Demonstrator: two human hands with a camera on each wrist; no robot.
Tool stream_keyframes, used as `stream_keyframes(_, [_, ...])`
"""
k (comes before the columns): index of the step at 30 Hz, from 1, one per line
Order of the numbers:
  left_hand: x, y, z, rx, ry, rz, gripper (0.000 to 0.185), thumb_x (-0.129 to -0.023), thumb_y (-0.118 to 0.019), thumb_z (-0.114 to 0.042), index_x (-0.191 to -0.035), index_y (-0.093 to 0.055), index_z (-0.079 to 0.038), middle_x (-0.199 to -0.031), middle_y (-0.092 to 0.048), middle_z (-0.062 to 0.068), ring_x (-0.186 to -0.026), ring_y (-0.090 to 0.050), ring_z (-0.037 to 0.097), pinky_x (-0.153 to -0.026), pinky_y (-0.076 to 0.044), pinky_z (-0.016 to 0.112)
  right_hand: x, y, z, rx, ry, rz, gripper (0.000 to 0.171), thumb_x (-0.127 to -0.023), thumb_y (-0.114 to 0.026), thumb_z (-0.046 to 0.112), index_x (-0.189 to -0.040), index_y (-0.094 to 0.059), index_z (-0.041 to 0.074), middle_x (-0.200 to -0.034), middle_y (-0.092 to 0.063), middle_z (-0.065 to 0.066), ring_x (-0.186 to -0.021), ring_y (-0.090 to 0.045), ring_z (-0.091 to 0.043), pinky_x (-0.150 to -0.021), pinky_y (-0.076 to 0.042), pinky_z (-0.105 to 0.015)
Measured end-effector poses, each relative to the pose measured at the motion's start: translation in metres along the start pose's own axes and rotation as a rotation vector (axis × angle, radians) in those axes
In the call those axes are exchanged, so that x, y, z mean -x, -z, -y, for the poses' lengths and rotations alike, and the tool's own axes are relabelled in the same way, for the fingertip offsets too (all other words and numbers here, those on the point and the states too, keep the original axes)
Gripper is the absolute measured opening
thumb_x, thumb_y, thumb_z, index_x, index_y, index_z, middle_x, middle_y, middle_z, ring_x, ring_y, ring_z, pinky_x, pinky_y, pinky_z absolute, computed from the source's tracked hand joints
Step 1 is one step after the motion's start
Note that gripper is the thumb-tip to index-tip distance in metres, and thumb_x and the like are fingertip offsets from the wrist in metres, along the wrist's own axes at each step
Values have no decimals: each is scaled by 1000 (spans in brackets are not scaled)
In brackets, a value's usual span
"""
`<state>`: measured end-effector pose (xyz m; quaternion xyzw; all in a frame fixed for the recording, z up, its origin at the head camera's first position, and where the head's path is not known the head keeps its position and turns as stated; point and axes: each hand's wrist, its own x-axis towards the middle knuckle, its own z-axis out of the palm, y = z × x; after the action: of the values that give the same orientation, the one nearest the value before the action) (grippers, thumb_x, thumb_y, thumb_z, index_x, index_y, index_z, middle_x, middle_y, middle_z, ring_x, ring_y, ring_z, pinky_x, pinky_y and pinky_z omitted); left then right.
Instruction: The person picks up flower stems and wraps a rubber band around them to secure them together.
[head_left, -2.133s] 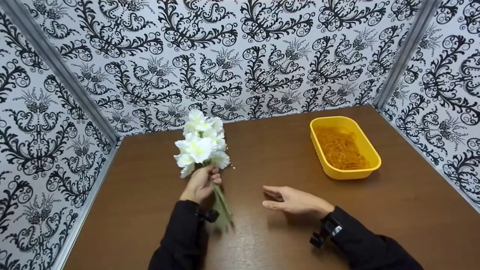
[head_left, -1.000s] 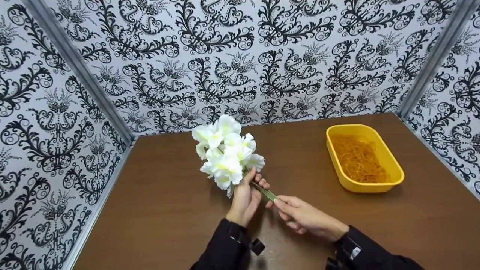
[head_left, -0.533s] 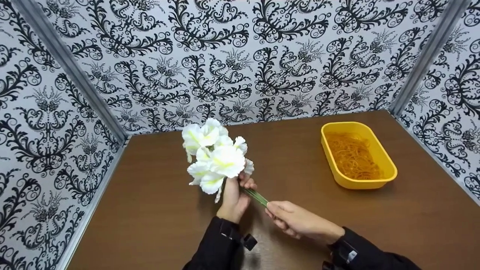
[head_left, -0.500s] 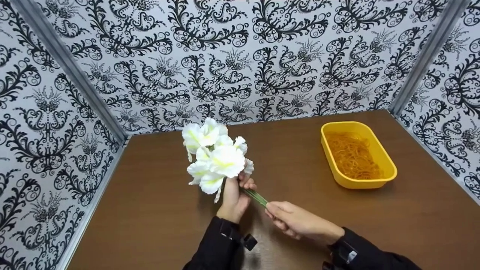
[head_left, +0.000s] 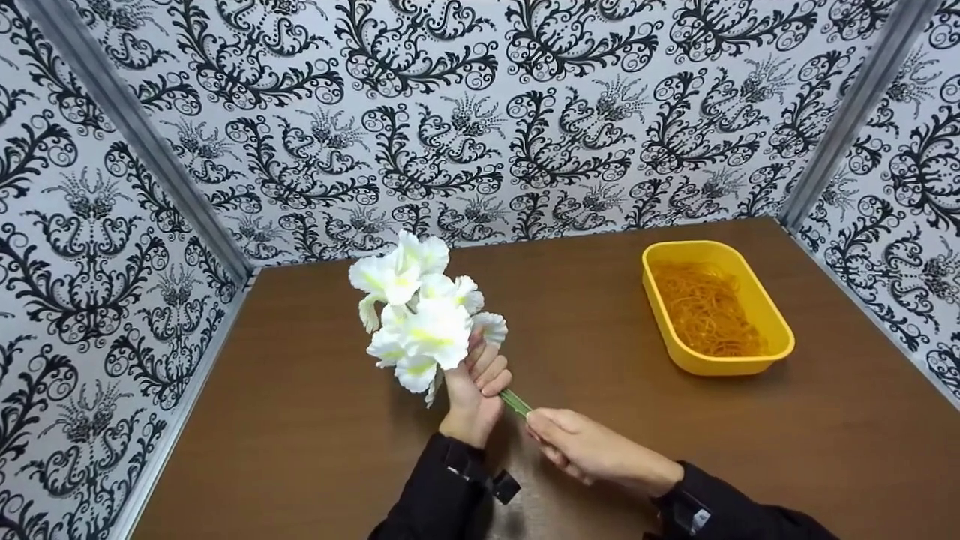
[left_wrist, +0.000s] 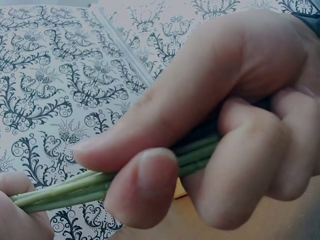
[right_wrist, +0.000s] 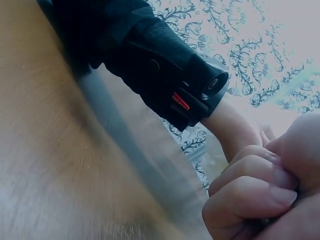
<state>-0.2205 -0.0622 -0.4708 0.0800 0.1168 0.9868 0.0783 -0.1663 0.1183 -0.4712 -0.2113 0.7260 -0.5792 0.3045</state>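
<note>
A bunch of white artificial flowers (head_left: 424, 330) with yellow-tinged centres is held above the table, blooms tilted to the upper left. Just under the blooms my left hand (head_left: 476, 382) grips the bunch, fingers wrapped round. Green stems (head_left: 516, 403) show in the short gap between my hands. My right hand (head_left: 592, 446) holds their lower ends, which are hidden inside it. Close up in the left wrist view, the thumb and fingers of my left hand (left_wrist: 200, 115) curl round several stems (left_wrist: 65, 192). The right wrist view shows curled fingers of my right hand (right_wrist: 250, 195).
A yellow plastic tub (head_left: 765, 337) with a heap of amber rubber bands (head_left: 705, 311) stands at the right on the brown wooden table (head_left: 585, 300). Patterned black-and-white panels (head_left: 465, 127) enclose the back and sides. Both dark sleeves (head_left: 431, 487) carry wrist cameras.
My right hand, open and apart from the bunch at first, has come in and taken the stem ends. The bunch has turned, and my left fingers have closed further round it.
</note>
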Motion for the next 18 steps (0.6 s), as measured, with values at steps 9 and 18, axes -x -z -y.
stream_keyframes(9, [-1, 5, -6, 81, 17, 104, 48, -102, -45, -26, -66, -14, -19, -56, -10, -10, -47, -6, 3, -41, -9, 13, 1, 6, 1, 116, 48, 29, 53, -110, -38, 42, -100, -46, -9, -65, -43, 8, -46, -36, -4, -36, -29, -18])
stream_keyframes(18, [-3, 5, -14, 77, 40, 197, 48, -106, -39, -27, -66, -13, -19, -57, -9, -10, -47, -7, 3, -42, -11, 14, 4, 10, 1, 166, 55, 35, 50, -110, -38, 43, -104, -50, -5, -66, -44, 9, -46, -37, -5, -37, -31, -19])
